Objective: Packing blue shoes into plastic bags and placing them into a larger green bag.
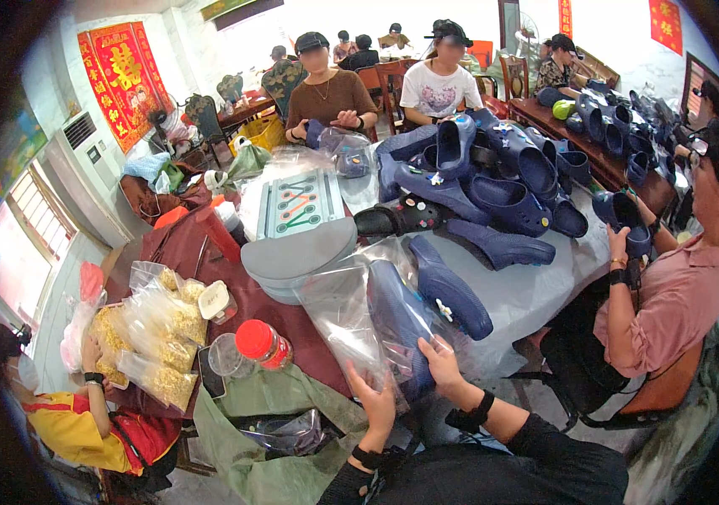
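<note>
A navy blue clog (399, 307) lies in or under a clear plastic bag (336, 316) at the near edge of the table. My left hand (374, 402) holds the bag's lower side, fingers pointing up along the film. My right hand (445, 365) grips the near right end of the bagged clog, thumb and fingers on the film. Just right of it rests another navy clog (452, 290), sole edge toward me, with a small white charm. Glare on the plastic hides where the bag's mouth is.
A heap of navy clogs (503, 198) covers the far table. At left stand a grey box (299, 244), a red-lidded jar (263, 343) and bags of small yellow pieces (157, 353). A green sack (267, 454) hangs open below. Co-workers sit around, one in pink (671, 311) handling a clog.
</note>
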`<state>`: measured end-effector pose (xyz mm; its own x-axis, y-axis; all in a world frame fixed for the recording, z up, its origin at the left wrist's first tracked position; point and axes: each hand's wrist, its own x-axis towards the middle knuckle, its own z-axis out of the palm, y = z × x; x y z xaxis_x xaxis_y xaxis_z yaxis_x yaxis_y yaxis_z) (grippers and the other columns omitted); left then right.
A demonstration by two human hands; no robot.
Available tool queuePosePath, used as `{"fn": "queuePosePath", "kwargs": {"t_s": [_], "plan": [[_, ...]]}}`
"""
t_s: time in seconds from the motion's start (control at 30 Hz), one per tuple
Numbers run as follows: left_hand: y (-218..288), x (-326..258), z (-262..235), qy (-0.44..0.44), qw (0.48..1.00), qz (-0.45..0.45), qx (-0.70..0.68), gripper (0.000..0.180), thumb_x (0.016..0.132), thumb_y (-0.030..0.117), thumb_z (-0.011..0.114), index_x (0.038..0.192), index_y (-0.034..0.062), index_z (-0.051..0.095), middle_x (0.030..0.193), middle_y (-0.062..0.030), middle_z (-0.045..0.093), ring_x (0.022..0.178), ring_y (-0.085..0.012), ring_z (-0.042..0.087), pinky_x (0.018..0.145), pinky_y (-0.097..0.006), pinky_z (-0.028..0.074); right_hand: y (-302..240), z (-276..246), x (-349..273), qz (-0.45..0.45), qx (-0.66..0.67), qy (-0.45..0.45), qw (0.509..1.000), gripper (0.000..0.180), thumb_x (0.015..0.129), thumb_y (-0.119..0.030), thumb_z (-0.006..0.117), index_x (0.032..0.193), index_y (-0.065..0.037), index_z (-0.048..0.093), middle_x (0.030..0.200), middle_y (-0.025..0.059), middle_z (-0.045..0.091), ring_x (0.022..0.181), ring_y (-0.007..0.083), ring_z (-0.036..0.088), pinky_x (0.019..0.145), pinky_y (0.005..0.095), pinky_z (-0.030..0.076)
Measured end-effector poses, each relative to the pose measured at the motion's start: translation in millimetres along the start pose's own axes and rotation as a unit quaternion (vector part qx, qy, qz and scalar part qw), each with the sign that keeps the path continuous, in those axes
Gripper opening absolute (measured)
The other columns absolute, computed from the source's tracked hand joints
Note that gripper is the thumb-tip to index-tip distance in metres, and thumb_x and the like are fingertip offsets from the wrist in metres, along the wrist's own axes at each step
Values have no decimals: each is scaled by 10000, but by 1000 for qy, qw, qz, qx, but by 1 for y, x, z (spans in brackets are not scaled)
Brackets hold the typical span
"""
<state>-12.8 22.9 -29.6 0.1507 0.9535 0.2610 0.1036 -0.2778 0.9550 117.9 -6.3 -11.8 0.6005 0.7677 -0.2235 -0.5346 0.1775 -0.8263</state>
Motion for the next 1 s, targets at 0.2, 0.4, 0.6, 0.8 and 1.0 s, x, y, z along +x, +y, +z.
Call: {"fn": "queuePosePath", "kwargs": {"t_s": [0.2,0.4,0.6,0.8,1.0], "plan": [[-31,6,-2,-113,985,-108,67,474,885,190,616,1267,-20,429,901,-122,627,771,-186,596,704,-298,474,20,-15,10,-62,-116,-22,991,140,934,-174,563,969,-39,559,851,0,592,763,64,527,670,219,428],[-36,8,-6,-27,974,-219,-57,155,943,123,465,991,-20,498,791,-138,597,681,-209,587,633,-359,456,11,-4,6,-62,-134,-41,988,210,927,-201,577,977,0,548,909,29,591,828,75,516,720,223,420],[-22,8,-11,1,990,3,143,117,936,82,434,1007,-1,476,832,-191,590,765,-317,596,707,-396,452,-3,12,1,-125,-164,-31,978,226,911,-221,597,926,-3,540,828,0,541,762,73,483,663,238,409],[2,1,-10,-9,989,10,148,130,925,113,453,969,-9,471,820,-245,587,765,-420,580,668,-443,434,3,-5,15,-142,-261,-18,955,301,905,-236,607,754,-31,447,671,-45,386,640,62,358,551,263,322],[4,8,-4,-70,991,-1,114,129,922,116,456,962,-7,459,815,-259,578,762,-436,573,653,-455,430,10,-3,7,-166,-368,-42,914,488,845,-292,668,1159,40,496,1021,113,568,965,188,534,864,301,431]]}}
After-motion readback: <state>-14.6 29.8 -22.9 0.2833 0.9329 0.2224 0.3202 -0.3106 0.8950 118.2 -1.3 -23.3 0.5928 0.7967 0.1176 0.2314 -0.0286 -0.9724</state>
